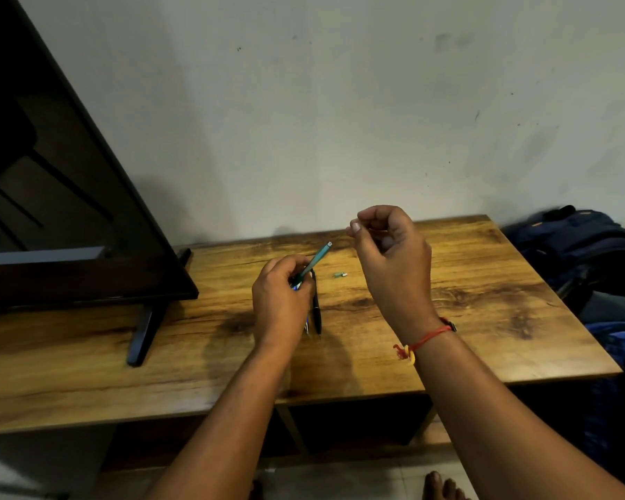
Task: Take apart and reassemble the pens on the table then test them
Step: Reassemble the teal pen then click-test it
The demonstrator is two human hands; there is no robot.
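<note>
My left hand grips a teal pen barrel that points up and to the right, its open end in the air. My right hand is raised above the table, thumb and fingers pinched together; a very thin part may run from the pinch toward the barrel's end, too faint to be sure. A dark pen lies on the wooden table just right of my left hand, with another pen partly hidden beside it. A small teal and silver pen piece rests on the table between my hands.
A dark flat screen on a stand fills the left side of the table. A blue backpack and blue cloth lie beyond the table's right edge. A white wall stands behind. Toes show at the bottom.
</note>
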